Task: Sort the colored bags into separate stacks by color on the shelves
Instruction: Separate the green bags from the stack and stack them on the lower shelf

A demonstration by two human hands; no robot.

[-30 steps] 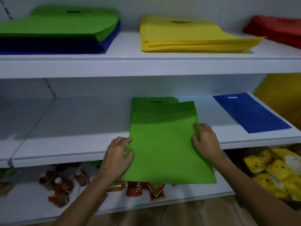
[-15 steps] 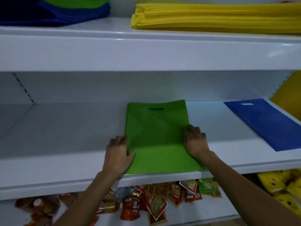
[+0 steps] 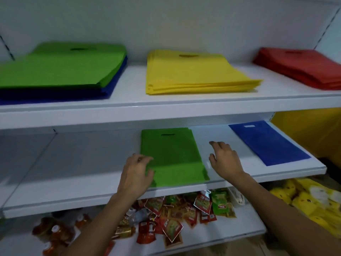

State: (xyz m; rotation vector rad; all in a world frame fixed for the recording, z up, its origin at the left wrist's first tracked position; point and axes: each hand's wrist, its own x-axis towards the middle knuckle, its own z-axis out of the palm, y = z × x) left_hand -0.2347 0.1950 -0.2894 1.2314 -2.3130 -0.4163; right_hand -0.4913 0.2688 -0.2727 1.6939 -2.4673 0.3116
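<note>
A green bag (image 3: 173,154) lies flat on the middle shelf (image 3: 83,167). My left hand (image 3: 135,175) hovers at its left edge with loosely curved fingers and holds nothing. My right hand (image 3: 226,161) is just right of the bag, off it, fingers relaxed over the bare shelf. A single blue bag (image 3: 267,143) lies on the same shelf at the right. On the upper shelf (image 3: 166,106) a green stack (image 3: 62,69) sits on top of blue bags (image 3: 55,94) at the left, a yellow stack (image 3: 193,74) in the middle, a red stack (image 3: 302,67) at the right.
Under the middle shelf lies a heap of snack packets (image 3: 175,215), with small bottles (image 3: 55,233) to the left and yellow packs (image 3: 310,200) to the right. A yellow panel (image 3: 313,130) closes the right end of the middle shelf.
The green bag was pushed back fully onto the middle shelf. Both hands have let go of it; the right hand moved off to the right. The view tilted up, showing the upper stacks.
</note>
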